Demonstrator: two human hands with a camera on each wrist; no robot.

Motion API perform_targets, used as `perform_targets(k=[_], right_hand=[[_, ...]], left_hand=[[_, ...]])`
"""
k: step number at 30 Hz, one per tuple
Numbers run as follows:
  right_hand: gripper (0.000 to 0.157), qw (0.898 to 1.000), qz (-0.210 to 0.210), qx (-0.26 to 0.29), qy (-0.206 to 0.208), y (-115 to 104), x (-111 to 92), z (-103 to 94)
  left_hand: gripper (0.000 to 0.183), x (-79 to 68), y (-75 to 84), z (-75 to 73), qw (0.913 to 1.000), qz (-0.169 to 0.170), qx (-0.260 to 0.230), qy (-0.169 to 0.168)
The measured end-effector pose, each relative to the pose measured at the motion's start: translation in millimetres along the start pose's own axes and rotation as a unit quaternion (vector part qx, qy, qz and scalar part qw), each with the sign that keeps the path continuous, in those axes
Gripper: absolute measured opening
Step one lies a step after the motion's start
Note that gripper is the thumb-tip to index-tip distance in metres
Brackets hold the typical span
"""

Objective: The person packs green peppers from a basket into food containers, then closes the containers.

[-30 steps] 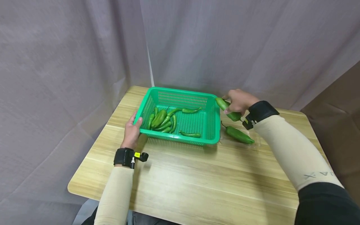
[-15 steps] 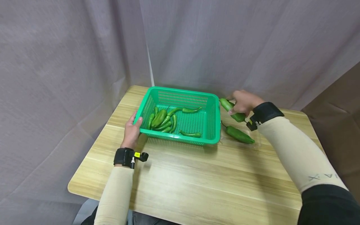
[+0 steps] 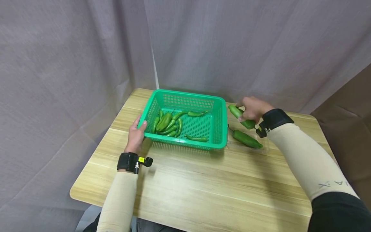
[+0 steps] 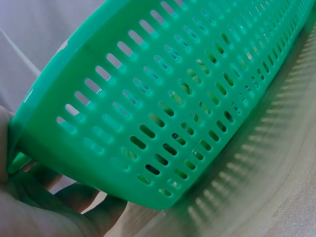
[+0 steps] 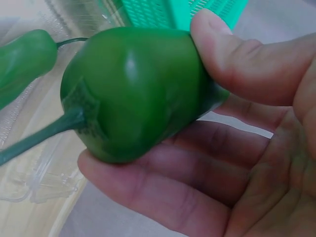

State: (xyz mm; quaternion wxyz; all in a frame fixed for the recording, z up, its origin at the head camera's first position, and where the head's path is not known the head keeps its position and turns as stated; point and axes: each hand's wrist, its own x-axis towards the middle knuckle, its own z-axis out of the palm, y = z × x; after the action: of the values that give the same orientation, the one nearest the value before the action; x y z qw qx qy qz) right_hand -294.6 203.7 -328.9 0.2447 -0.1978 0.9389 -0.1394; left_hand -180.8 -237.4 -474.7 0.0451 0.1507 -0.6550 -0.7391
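My right hand (image 3: 254,108) grips a large green pepper (image 3: 241,116) between thumb and fingers, just right of the basket. In the right wrist view the stem end of that pepper (image 5: 133,94) faces the camera. A second large pepper (image 3: 246,139) lies below it in a clear plastic tray (image 5: 29,185). With my left hand (image 3: 135,137) I hold the left front corner of the green basket (image 3: 185,141), thumb over the rim and fingers beneath, as the left wrist view also shows. Inside lie several slim green chillies (image 3: 196,139) and a thicker pepper (image 3: 164,121), mostly towards the left.
Basket and tray stand on a wooden table (image 3: 203,187) with rounded corners. A grey curtain (image 3: 232,48) hangs right behind the table's back edge, and brown cloth (image 3: 347,129) is at the right.
My right hand has moved right and slightly down with the pepper, away from the basket's right rim. The left hand and the basket stay where they were.
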Motion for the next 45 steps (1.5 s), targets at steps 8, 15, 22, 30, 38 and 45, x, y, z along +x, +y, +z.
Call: perform_targets(k=[8, 15, 22, 30, 38, 45], right_hand=[[0.071, 1.0, 0.012, 0.005, -0.014, 5.6, 1.5, 7.7], [0.073, 1.0, 0.016, 0.005, -0.012, 8.9, 1.3, 13.0], [0.073, 1.0, 0.021, 0.013, -0.017, 10.8, 1.2, 16.8], [0.072, 1.0, 0.014, 0.015, -0.021, 12.4, 1.4, 18.4], [0.072, 0.999, 0.02, 0.021, -0.025, 16.5, 3.8, 21.5], [0.071, 0.999, 0.019, 0.021, -0.018, 17.1, 4.0, 23.9]], left_hand=[[0.061, 0.0, -0.6, 0.1, 1.0, -0.002, 0.007, 0.0], [0.061, 0.2, -0.7, 0.7, 1.0, -0.003, -0.002, -0.003], [0.061, 0.1, -0.8, 0.6, 0.9999, -0.004, 0.011, 0.003], [0.061, 0.7, -1.6, 0.2, 1.0, 0.0, -0.002, -0.003], [0.062, -0.5, -2.0, 0.2, 1.0, -0.002, 0.005, -0.006], [0.061, 0.1, -2.0, 0.2, 1.0, 0.006, 0.003, -0.003]])
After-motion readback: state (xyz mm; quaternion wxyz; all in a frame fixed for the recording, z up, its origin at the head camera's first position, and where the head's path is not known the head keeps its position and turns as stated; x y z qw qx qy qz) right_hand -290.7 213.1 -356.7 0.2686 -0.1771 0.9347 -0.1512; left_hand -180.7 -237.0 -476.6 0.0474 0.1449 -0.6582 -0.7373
